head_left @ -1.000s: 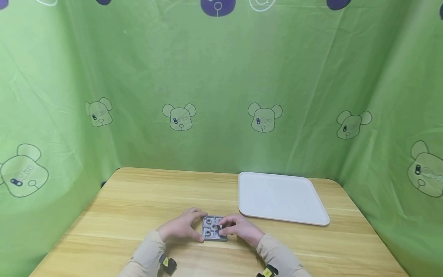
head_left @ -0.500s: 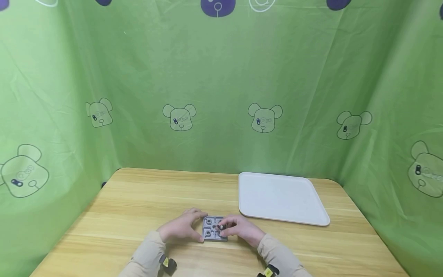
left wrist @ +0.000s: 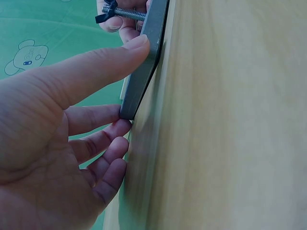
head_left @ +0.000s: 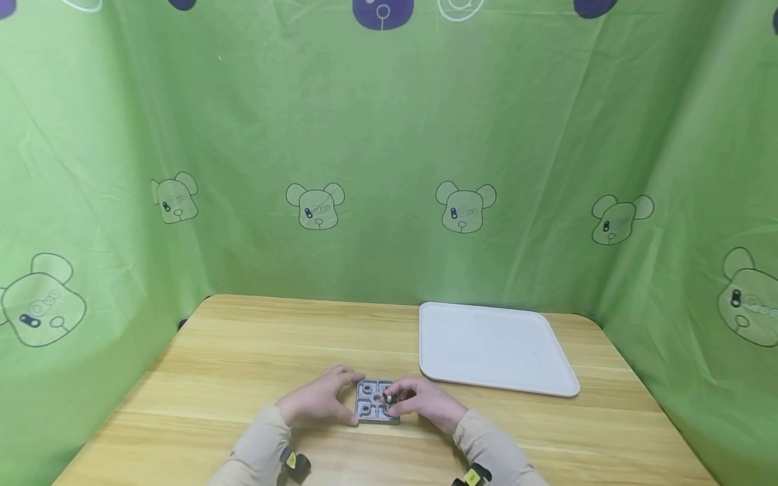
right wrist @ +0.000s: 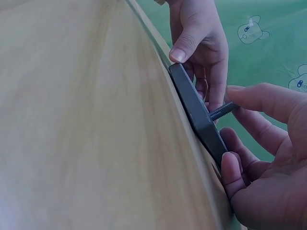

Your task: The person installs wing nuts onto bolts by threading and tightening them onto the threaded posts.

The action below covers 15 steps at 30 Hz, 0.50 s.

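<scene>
At the left, the left hand comes in from 8 o'clock in a beige sleeve, thumb and fingers spread in a wide C. It holds the grey square plate from its 9 o'clock side, thumb at the 7 o'clock corner, index finger at the 11 o'clock one; the remaining fingers are bent beside the edge.

The plate lies flat on the wood-grain table, toward 6 o'clock. Its upper face carries round bosses and recessed channels; the wrist views show a dark, thick side. A threaded bolt stands up from it, topped by a black wing nut; its foot is too small to place.

The right hand reaches in from 4 o'clock, thumb and fingers nearly closed, pinching the wing nut over the plate's 3 o'clock half, with its lower fingers at the plate's edge.

Farther right, at 2 o'clock from the plate and apart from it, rests a white, low-rimmed rectangular tray.
</scene>
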Available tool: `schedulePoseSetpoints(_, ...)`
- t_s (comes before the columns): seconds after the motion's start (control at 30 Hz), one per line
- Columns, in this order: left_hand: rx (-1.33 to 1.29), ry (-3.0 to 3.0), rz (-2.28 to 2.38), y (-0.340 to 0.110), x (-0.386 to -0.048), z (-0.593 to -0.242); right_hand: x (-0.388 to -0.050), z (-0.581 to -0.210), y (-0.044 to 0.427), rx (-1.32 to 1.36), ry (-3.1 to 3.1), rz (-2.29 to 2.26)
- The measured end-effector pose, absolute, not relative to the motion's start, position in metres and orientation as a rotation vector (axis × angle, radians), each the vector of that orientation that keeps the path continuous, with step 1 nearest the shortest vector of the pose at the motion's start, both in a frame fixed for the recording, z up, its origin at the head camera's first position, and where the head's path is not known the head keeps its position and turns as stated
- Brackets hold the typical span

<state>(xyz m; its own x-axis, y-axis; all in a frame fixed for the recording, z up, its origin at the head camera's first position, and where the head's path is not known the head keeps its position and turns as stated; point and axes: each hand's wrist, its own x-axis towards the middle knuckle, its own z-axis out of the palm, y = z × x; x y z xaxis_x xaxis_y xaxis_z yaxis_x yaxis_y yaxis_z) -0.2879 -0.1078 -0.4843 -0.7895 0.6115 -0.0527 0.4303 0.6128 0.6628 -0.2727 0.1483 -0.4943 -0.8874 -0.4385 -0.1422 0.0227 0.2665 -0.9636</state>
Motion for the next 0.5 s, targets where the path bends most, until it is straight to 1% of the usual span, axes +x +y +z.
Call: schedulePoseSetpoints(0.5,0.833,2.560,0.960,-0.1071,-0.2868,-0.4825,-0.2735,-0.4953,0.1485,-0.405,2.120,-1.678)
